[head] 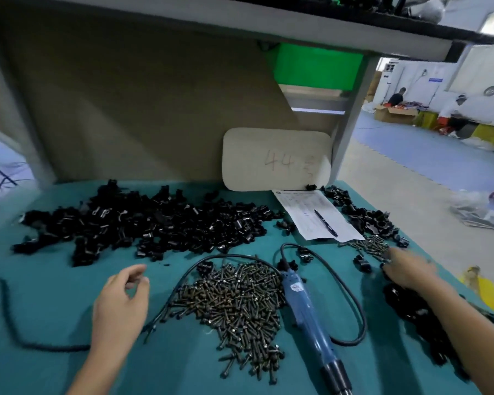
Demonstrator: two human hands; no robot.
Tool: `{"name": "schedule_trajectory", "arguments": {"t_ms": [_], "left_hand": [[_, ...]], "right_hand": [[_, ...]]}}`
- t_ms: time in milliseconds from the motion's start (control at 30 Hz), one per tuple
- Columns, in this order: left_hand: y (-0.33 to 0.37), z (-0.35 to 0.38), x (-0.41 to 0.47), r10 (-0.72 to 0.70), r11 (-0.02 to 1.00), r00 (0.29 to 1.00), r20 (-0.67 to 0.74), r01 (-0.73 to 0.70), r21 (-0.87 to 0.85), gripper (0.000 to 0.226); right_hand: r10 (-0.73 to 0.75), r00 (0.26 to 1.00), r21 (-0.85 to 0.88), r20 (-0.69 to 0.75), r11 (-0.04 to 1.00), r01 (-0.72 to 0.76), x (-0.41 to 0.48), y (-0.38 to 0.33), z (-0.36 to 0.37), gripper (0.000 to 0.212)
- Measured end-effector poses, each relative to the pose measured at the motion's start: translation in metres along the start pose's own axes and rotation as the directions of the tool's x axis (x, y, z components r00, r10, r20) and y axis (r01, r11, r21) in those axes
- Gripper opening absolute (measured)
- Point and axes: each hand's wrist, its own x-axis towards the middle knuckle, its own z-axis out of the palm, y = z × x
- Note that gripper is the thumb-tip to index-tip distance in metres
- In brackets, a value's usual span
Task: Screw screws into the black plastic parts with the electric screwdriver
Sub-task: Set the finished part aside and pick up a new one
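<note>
Though unheld, screwdriver (305, 306) beside screws (234, 303)

Our left hand (120, 297) hovers with fingers loosely curled, thumb close to the forefinger and a small gap between them. Our right hand (408, 270), on a bare forearm stretched in from the lower right, reaches forward palm down; blur hides how its fingers lie.

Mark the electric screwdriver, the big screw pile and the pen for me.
electric screwdriver (304, 309), head view, middle of its blue body.
screw pile (234, 303), head view, centre of the heap.
pen (325, 223), head view, middle of its barrel.
</note>
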Motion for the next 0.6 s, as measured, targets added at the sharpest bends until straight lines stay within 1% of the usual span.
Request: {"name": "schedule_trajectory", "arguments": {"t_ms": [33, 67, 133, 200, 300, 367, 433, 467, 533, 567, 600], "left_hand": [[-0.004, -0.003, 0.009, -0.02, 0.999, 1.0, -0.005, 0.02, 0.036, 0.021], [-0.008, -0.005, 0.018, -0.033, 0.997, 0.999, 0.003, 0.032, 0.074, 0.024], [-0.012, -0.002, 0.037, -0.042, 0.986, 0.999, 0.035, 0.035, 0.164, 0.034], [-0.014, 0.004, 0.054, -0.036, 0.97, 0.998, 0.057, 0.021, 0.241, 0.048], [-0.017, 0.015, 0.079, -0.018, 0.936, 0.994, 0.111, -0.022, 0.35, 0.073], [-0.021, 0.024, 0.092, 0.019, 0.903, 0.984, 0.175, -0.092, 0.419, 0.085], [-0.024, 0.033, 0.104, 0.051, 0.864, 0.967, 0.248, -0.167, 0.474, 0.089], [-0.025, 0.038, 0.11, 0.058, 0.849, 0.957, 0.285, -0.197, 0.489, 0.087], [-0.03, 0.047, 0.118, 0.064, 0.831, 0.935, 0.348, -0.243, 0.5, 0.075], [-0.031, 0.05, 0.121, 0.077, 0.835, 0.929, 0.362, -0.259, 0.486, 0.068], [-0.034, 0.052, 0.123, 0.106, 0.842, 0.927, 0.36, -0.277, 0.464, 0.06]], "right_hand": [[-0.063, 0.997, -0.021, -0.032, 0.998, 0.062, -0.003, -0.02, -0.004, 0.035], [-0.147, 0.988, 0.017, -0.051, 0.989, 0.148, -0.006, -0.042, -0.007, 0.036], [-0.33, 0.941, 0.151, -0.076, 0.929, 0.338, -0.013, -0.093, -0.013, 0.037], [-0.49, 0.867, 0.233, -0.089, 0.836, 0.497, -0.022, -0.145, -0.015, 0.036], [-0.667, 0.743, 0.28, -0.05, 0.705, 0.651, -0.028, -0.216, -0.009, 0.035], [-0.726, 0.687, 0.27, -0.013, 0.659, 0.702, -0.024, -0.256, -0.001, 0.037], [-0.749, 0.663, 0.253, 0.022, 0.645, 0.721, -0.016, -0.286, 0.009, 0.047], [-0.754, 0.655, 0.234, 0.048, 0.646, 0.727, -0.013, -0.297, 0.013, 0.053], [-0.737, 0.667, 0.189, 0.107, 0.674, 0.714, -0.007, -0.314, 0.019, 0.062], [-0.719, 0.687, 0.166, 0.107, 0.694, 0.701, -0.005, -0.32, 0.021, 0.064], [-0.7, 0.71, 0.134, 0.075, 0.713, 0.688, -0.004, -0.325, 0.021, 0.063]]}}
